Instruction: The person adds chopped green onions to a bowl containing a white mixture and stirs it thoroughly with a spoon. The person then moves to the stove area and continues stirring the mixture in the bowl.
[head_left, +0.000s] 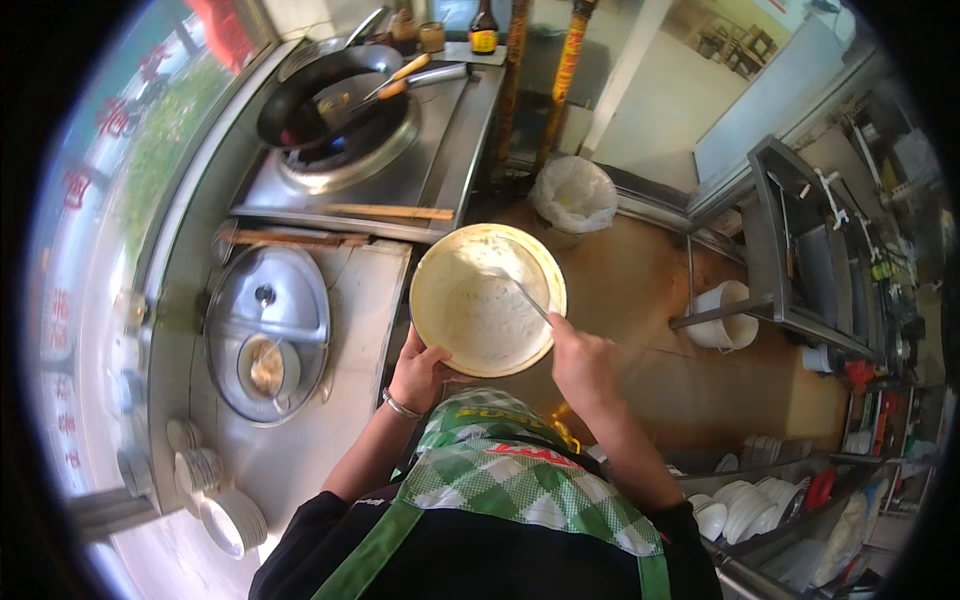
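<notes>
Held in front of my apron, a round yellowish mixing bowl contains a pale, wet batter. Drier white flour clings to the bowl's far inner wall. My left hand grips the rim at the near left, thumb on top and the other fingers hidden underneath. A thin metal utensil is in my right hand, at the bowl's right side. Its working end dips into the batter, so I cannot tell whether it is a spoon or a whisk.
A black wok sits on a gas stove at the upper left. Left of me, a steel lid and a white cup share the counter with stacked plates. Beyond the bowl stands a lined bin.
</notes>
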